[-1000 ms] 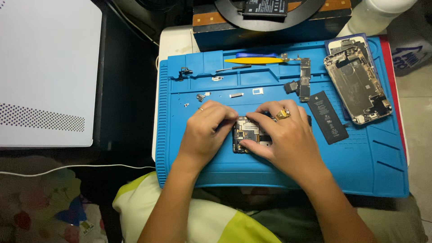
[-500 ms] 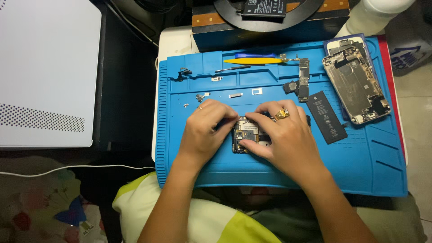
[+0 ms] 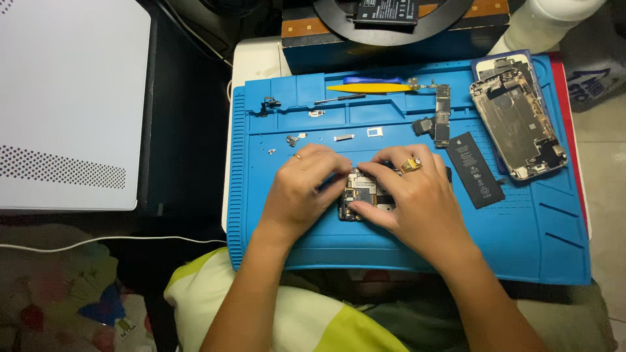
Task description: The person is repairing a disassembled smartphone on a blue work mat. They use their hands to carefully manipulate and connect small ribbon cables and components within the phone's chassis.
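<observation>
**Both hands on an opened phone, mid-mat**

Head view, looking straight down. Blue repair mat covers a small white desk. Left hand and right hand meet at the centre of the mat over a small opened phone body, which lies flat on the mat with its circuitry facing up. Left grip: fingers curled together, tips pressing on the phone's left and upper edge; whether they pinch a tool or a part cannot be told. Right grip: thumb and fingers clamped on the phone's right side and top, holding it down. A gold ring sits on a right-hand finger; a thin band shows on the left.

Around the hands, all on the mat:
- Black flat battery, just right of the right hand, apart from it.
- Second, larger phone chassis, open and angled, at the upper right corner.
- Narrow logic board standing lengthwise, between hands and chassis.
- Yellow pry tool and a blue one just above it, in the top trays.
- Small screwdriver below them.
- Loose brackets and screws scattered upper left of the left hand.

Off the mat: white perforated case far left.
</observation>
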